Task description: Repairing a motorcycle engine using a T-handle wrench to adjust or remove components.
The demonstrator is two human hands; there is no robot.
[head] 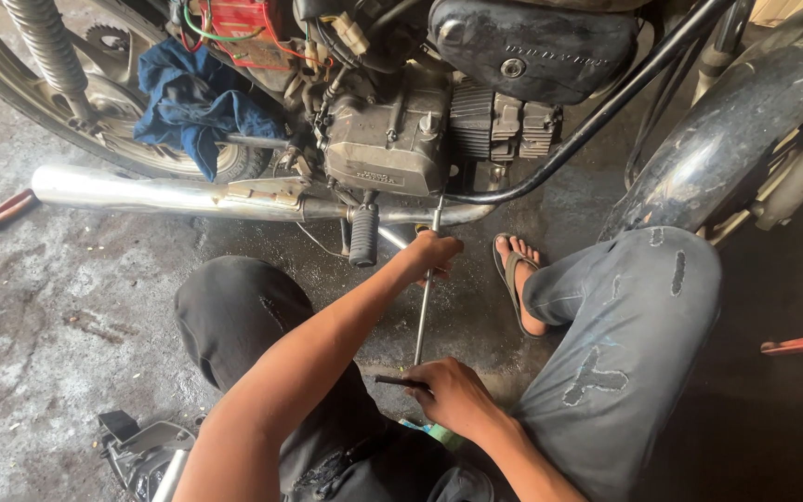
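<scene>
The person squats on the oily concrete floor (67, 307) beside the motorcycle, working a long T-handle wrench (425, 297) up into the underside of the engine (388, 139). The left hand (431, 255) is wrapped loosely round the upper part of the shaft, fingers curled about it just below the chrome exhaust pipe (169, 197) and right beside the rubber footpeg (362, 235). The right hand (453, 395) is closed on the dark cross handle at the bottom end of the tool, near the knee in grey jeans. The tool's tip meets the engine near its lower edge, though the fastener itself is too small to make out. To my eye, the step goes best if the upper hand serves only as a guide, keeping the shaft in line with the bolt so the socket sits square, while the lower hand does the turning. Any lean in that long shaft could let the socket ride off and round the head. A blue rag (192, 102) hangs over the frame by the rear wheel (11, 93), and the sandalled foot (518, 279) rests close to the shaft, so a slip could swing the tool into the toes.
</scene>
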